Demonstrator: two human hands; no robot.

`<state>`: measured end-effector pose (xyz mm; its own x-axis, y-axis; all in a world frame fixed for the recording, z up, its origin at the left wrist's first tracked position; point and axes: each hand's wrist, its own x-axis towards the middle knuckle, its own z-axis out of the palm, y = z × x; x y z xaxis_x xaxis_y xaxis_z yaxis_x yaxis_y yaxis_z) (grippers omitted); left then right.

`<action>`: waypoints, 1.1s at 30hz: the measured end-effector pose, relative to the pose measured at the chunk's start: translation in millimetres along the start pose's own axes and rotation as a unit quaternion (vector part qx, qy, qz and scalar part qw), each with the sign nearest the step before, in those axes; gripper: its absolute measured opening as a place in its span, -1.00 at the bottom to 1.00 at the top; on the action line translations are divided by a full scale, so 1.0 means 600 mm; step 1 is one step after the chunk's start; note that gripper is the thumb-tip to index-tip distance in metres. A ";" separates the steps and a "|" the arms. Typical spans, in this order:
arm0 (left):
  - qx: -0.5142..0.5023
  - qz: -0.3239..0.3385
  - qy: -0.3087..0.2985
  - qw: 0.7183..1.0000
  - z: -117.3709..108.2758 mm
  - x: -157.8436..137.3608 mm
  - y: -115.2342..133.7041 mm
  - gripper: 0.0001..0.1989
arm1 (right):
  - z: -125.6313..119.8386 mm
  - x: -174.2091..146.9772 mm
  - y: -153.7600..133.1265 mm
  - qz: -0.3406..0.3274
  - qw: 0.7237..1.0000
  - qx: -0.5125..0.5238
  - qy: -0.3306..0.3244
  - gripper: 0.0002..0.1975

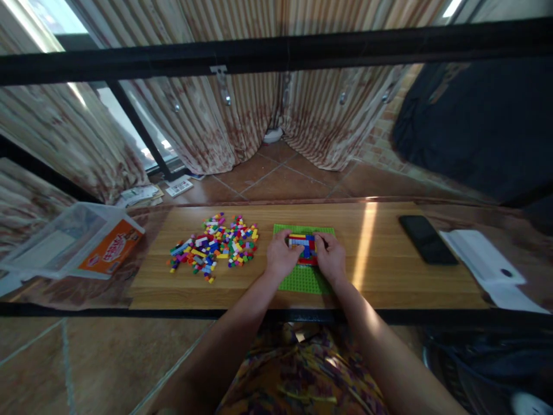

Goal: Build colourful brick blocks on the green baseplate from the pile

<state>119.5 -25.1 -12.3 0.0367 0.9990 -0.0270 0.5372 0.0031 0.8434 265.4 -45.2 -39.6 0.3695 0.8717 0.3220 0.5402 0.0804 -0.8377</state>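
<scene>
A block of toy building bricks (pixel 306 246), mostly blue, white and red with a yellow strip along its far side, sits over the green baseplate (pixel 305 282). My left hand (pixel 280 253) is closed on its left side, the thumb lying across the bricks. On the opposite side, my right hand (pixel 331 257) grips the same block between thumb and fingers. Whether the block is pressed onto the baseplate or only rests there I cannot tell. Parts of its left and right edges are hidden behind my fingers.
Left of the baseplate lies a pile of loose coloured bricks (pixel 224 242) on the wooden board (pixel 375 288). Further left stands a clear plastic bin (pixel 56 239) with an orange label. A black phone (pixel 427 239) and a white box (pixel 484 259) lie at the right.
</scene>
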 end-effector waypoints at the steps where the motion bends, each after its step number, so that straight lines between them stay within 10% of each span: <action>1: -0.002 0.012 0.000 1.000 0.000 -0.001 -0.003 -0.53 | 0.000 0.001 0.002 0.007 1.000 0.003 0.001 -0.59; 13: 0.030 0.042 0.031 0.998 0.005 -0.010 -0.004 -0.64 | -0.007 0.005 0.011 0.121 0.981 0.145 0.040 -0.46; 33: -0.001 0.089 0.060 0.994 -0.014 -0.060 -0.018 -0.57 | -0.016 0.000 0.023 0.089 0.996 -0.004 -0.010 -0.33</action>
<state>105.4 -60.4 -16.1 0.0308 0.9818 0.1872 0.5302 -0.1748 0.8296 280.3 -48.7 -46.7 0.4445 0.8815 0.1591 0.4729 -0.0801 -0.8775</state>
